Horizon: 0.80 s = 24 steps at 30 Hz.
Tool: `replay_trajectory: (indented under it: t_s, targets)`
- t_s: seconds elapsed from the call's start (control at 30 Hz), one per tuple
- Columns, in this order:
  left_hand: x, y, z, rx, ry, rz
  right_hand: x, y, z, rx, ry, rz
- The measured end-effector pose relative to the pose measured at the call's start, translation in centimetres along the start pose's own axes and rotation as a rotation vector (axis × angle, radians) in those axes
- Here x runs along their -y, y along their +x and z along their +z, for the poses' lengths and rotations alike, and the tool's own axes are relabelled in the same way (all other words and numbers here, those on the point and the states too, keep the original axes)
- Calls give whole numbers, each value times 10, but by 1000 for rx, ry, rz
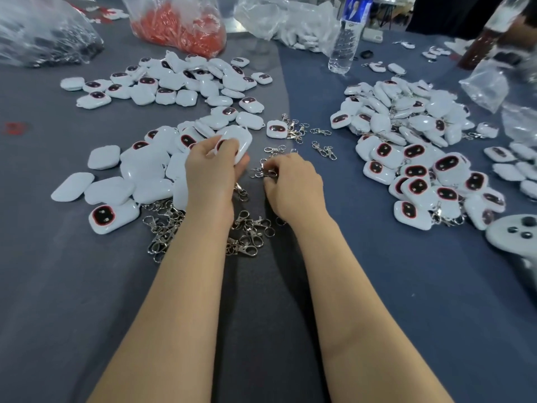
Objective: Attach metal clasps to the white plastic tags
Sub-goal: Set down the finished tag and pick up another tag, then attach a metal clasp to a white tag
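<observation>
Left fingers: your left hand [213, 170] grips a rounded white plastic tag [242, 142] at the edge of a pile of white tags [145, 167].
Right fingers: your right hand [295, 184] pinches a silver metal clasp [263, 172], just beside that tag.
Bench: loose clasps [247, 234] lie by your wrists on the grey bench [87, 286].

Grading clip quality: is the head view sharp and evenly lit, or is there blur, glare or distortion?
Head view: centre sharp, the left hand gripping a white tag and the right hand pinching a clasp read clearly; wide-angle bending stretches the edges; top-right corner smeared; glare on the plastic bag; lighting soft, shadows faint.
</observation>
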<state>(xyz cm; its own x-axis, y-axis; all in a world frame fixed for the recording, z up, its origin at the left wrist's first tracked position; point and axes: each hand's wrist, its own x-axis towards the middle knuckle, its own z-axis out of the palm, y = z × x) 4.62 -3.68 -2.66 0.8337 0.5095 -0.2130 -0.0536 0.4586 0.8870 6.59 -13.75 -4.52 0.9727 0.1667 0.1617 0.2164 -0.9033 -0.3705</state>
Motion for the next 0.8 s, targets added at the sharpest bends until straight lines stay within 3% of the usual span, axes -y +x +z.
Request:
replay_trajectory:
  t_s: [0.3, 0.5, 0.8]
  targets:
    - [6, -4, 1, 38, -50, -80, 2, 0, -3, 86, 146, 74]
    - [5, -5, 0, 7, -25, -7, -5, -1, -12, -55, 624, 128]
    - [5, -8, -1, 113, 404, 201, -3, -3, -23, -64, 1003, 109]
